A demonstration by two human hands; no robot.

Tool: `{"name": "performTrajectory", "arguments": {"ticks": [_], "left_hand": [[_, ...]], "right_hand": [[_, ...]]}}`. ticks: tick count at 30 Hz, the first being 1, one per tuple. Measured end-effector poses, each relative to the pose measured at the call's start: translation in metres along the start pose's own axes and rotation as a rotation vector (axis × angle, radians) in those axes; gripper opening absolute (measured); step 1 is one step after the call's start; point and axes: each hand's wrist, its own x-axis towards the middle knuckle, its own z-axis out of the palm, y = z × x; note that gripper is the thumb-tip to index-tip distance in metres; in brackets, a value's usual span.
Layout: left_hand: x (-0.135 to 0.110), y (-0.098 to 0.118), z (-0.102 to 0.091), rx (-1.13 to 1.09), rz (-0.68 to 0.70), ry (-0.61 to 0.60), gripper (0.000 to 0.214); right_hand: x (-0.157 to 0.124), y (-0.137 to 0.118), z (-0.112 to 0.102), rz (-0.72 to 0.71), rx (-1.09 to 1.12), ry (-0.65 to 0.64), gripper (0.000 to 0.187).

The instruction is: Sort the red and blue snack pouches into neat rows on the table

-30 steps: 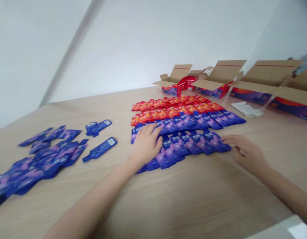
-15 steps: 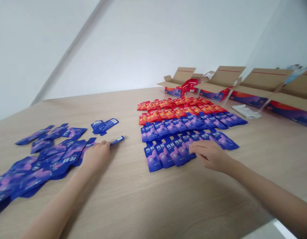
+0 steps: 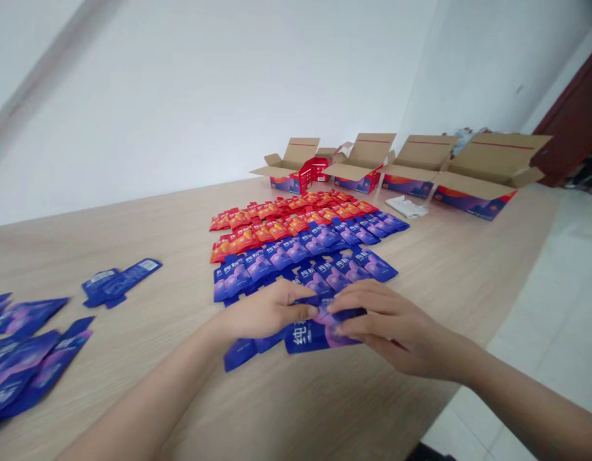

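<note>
Blue foil sachet (image 3: 308, 338): one piece, lying at the near end of the laid-out rows on the wooden table (image 3: 325, 403), between my hands. Its printed face is partly covered by my fingers.

Left hand (image 3: 262, 312): fingers together and reaching across, tips on the sachet's upper part, only slightly curled.

Right hand (image 3: 394, 328): partly closed, fingers curved over the sachet from the other side. Together the hands appear to be pinching it square, probably to line it up with the row, though I cannot tell whether it is lifted clear of the sachets below.

Blue sachets in rows (image 3: 296, 255): overlapping like shingles, apparently so that each printed top shows and the count can be read at a glance.

Loose blue sachets (image 3: 22, 365): a heap at my left, with a small overlapping pair (image 3: 120, 282) just beyond it.

Red sachets (image 3: 277, 224): rows packed the same way, directly behind the blue.

White packet (image 3: 406, 207): one, flat on the table, beyond the rows.

Cardboard cartons (image 3: 478, 176): four, flaps open, along the far table edge.

Red card insert (image 3: 312, 171): standing upright at the first carton.

Dark red door (image 3: 572, 121): far right, beyond the tiled floor (image 3: 531, 378).
</note>
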Motion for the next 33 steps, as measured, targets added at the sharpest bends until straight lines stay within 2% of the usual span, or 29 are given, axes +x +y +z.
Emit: {"name": "performTrajectory", "arguments": {"ticks": [2,4,5,8,11,12,14,16,18,21,24,29,33], "left_hand": [[0.034,-0.002,0.006,-0.153,0.024,-0.058,0.028],[0.063,-0.006,0.013,-0.325,-0.024,-0.129,0.029],[0.075,-0.008,0.017,-0.399,-0.058,-0.169,0.030],[0.110,-0.008,0.030,-0.511,-0.136,-0.271,0.035],[0.143,-0.006,0.042,-0.484,-0.119,-0.276,0.035],[0.154,-0.007,0.045,-0.422,-0.089,-0.228,0.037],[0.174,-0.013,0.049,-0.178,-0.008,-0.031,0.042],[0.190,-0.024,0.051,0.185,0.061,0.193,0.042],[0.200,-0.037,0.054,0.529,0.080,0.298,0.039],[0.206,-0.051,0.061,0.842,0.022,0.218,0.043],[0.204,-0.053,0.066,0.962,-0.031,0.168,0.046],[0.203,-0.051,0.066,0.978,0.002,0.165,0.042],[0.204,-0.056,0.069,0.960,0.025,0.205,0.041]], "right_hand": [[-0.018,0.005,-0.016,0.091,0.012,0.010,0.039],[-0.037,0.012,-0.030,0.210,0.010,0.024,0.060],[-0.046,0.016,-0.036,0.241,0.014,0.036,0.064],[-0.068,0.030,-0.046,0.206,0.012,0.150,0.040],[-0.083,0.048,-0.051,0.174,-0.047,0.355,0.036],[-0.088,0.056,-0.054,0.200,-0.086,0.411,0.035],[-0.098,0.075,-0.061,0.288,-0.212,0.501,0.030],[-0.108,0.097,-0.068,0.361,-0.371,0.567,0.025],[-0.118,0.122,-0.070,0.375,-0.503,0.582,0.024],[-0.128,0.156,-0.060,0.369,-0.605,0.459,0.029],[-0.130,0.175,-0.042,0.385,-0.627,0.271,0.035],[-0.123,0.177,-0.024,0.504,-0.566,0.001,0.041],[-0.121,0.177,-0.020,0.544,-0.513,-0.070,0.043]]}}
